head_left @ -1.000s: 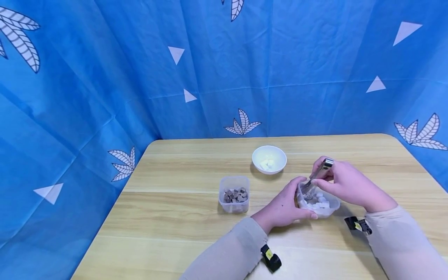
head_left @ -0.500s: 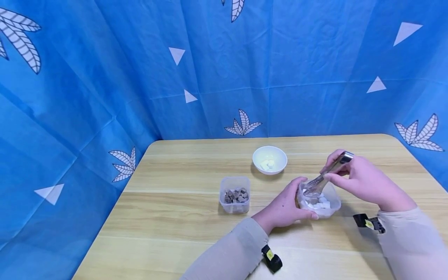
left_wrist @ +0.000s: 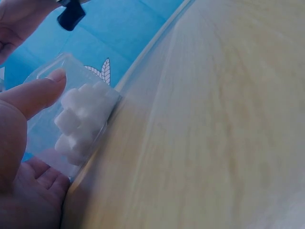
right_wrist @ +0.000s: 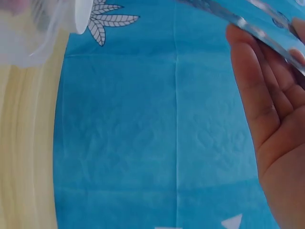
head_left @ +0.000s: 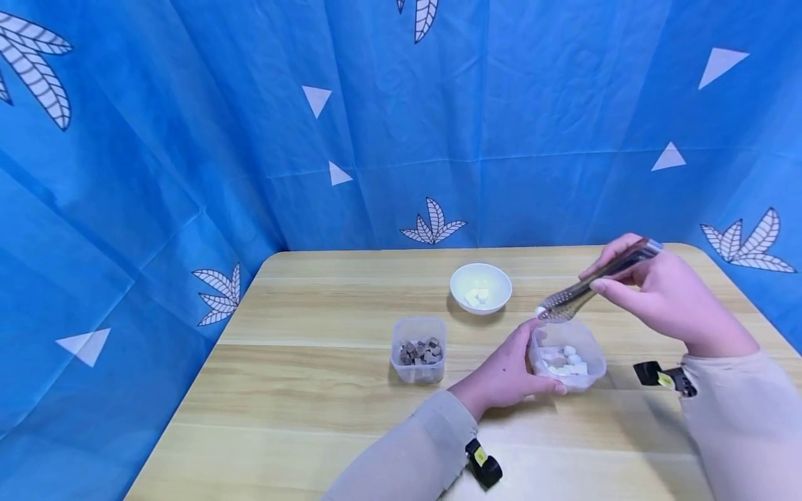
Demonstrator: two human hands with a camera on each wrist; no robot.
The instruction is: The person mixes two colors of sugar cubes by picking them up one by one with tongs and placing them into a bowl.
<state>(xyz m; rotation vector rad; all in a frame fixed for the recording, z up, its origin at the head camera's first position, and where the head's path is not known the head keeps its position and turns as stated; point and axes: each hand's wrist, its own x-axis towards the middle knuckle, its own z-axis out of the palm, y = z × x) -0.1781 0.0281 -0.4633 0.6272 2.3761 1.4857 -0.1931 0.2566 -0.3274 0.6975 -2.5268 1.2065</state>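
Note:
My left hand [head_left: 504, 369] grips a clear plastic container [head_left: 594, 341] from its left side, thumb along the near wall. White cubes [left_wrist: 86, 112] lie heaped at its bottom, seen through the wall in the left wrist view. Above and to the right, my right hand [head_left: 679, 299] pinches a pair of metal food tongs [head_left: 573, 296] with perforated ends, slanting down to the left. At the tips, over the container's back left rim, a small white cube [head_left: 541, 312] shows. The right wrist view catches the right fingers [right_wrist: 255, 90] along the tongs' arm.
Behind and left of the held container stands a white bowl [head_left: 459, 292] with a few pale cubes in it. Farther left, another clear plastic container [head_left: 420, 325] holds brown cubes. A blue patterned curtain [head_left: 532, 125] hangs behind the wooden table [head_left: 301, 403].
My right hand has lifted the tongs up out of the container, and a white cube now shows at their tips. My left hand has stayed on the container.

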